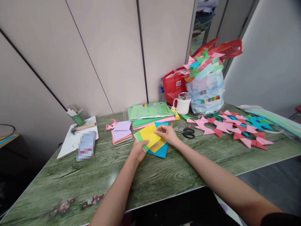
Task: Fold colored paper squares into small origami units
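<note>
My left hand [138, 150] grips a small stack of coloured paper sheets, its thumb pressed on top. A yellow sheet [148, 133] lies uppermost in the stack, with green edges showing on its left side. At the upper right corner, the fingers of my right hand [167, 133] pinch the yellow sheet. Beneath the stack, blue paper [161, 152] rests on the table, partly covered. Black-handled scissors [188, 133] lie just right of my right hand. Left of the stack sits a pile of paper topped by purple sheets [120, 134].
Behind are green paper packs [152, 110], a white mug [183, 105], a red bag [174, 89] and a plastic bag [207, 92] of folded paper. Folded paper pieces [223, 126] spread at right. A hammer [86, 126] lies on a white board [67, 144] at left.
</note>
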`<state>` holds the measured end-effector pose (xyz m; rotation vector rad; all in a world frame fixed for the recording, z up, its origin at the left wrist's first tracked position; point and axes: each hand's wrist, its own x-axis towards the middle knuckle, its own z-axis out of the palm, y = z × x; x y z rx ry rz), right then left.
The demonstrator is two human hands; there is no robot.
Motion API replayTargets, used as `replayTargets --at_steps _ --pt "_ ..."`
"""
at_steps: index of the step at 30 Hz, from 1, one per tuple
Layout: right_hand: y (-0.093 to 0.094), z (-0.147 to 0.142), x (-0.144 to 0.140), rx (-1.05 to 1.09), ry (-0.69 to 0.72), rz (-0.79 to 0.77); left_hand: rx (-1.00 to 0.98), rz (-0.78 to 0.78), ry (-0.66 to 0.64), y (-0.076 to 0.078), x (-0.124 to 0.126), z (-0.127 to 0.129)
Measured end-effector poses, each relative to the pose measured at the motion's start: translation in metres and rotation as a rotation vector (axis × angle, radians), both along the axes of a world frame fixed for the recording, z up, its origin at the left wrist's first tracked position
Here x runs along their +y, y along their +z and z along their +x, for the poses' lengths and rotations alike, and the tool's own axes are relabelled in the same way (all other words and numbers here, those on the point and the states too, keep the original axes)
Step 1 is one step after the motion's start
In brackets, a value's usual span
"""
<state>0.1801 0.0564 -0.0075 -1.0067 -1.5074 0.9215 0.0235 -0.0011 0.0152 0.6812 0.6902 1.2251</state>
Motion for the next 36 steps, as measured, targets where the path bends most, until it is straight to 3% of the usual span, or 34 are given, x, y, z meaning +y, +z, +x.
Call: replayTargets --at_steps 4,10,12,14,16,19,22,23,25,27,29,31,36 --pt "0.005 0.007 0.003 0.109 -0.102 -0.054 -0.017 0.002 0.048 0.002 0.001 -0.001" --pt "0.005 -0.001 -0.001 0.097 0.102 -0.05 -0.01 0.008 0.07 0.001 0.003 -0.003" --pt "0.002 0.001 0.002 0.097 -0.016 -0.036 -0.007 0.015 0.069 0.001 0.003 -0.004" --pt "-0.002 0.01 0.008 0.061 -0.224 0.003 -0.012 0.016 0.069 0.001 0.004 -0.005" --pt "-0.006 0.023 0.015 -0.113 -0.391 0.06 -0.02 0.01 0.071 0.003 0.005 -0.006" --pt "-0.007 0.038 0.02 -0.389 -0.528 0.066 -0.023 -0.02 0.073 0.005 0.006 -0.007" --pt "-0.003 0.035 0.016 -0.488 -0.615 0.156 -0.031 -0.043 0.053 0.006 0.006 -0.007" --pt "-0.001 0.031 0.014 -0.458 -0.58 0.196 -0.037 -0.047 0.043 0.005 0.006 -0.006" --pt "0.001 0.018 0.008 -0.326 -0.353 0.226 -0.046 -0.056 0.023 0.005 0.006 -0.004" --pt "0.002 0.005 0.002 -0.164 -0.073 0.134 -0.046 -0.073 0.007 0.004 0.005 -0.002" --pt "0.0 -0.006 -0.003 -0.121 0.087 0.081 -0.032 -0.083 -0.007 0.003 0.004 0.0" --pt "-0.002 -0.011 -0.006 -0.106 0.12 0.044 -0.006 -0.07 -0.018 0.003 0.003 0.001" --pt "-0.005 -0.006 0.0 0.031 0.049 -0.018 0.03 0.004 -0.055 0.0 -0.001 -0.001"
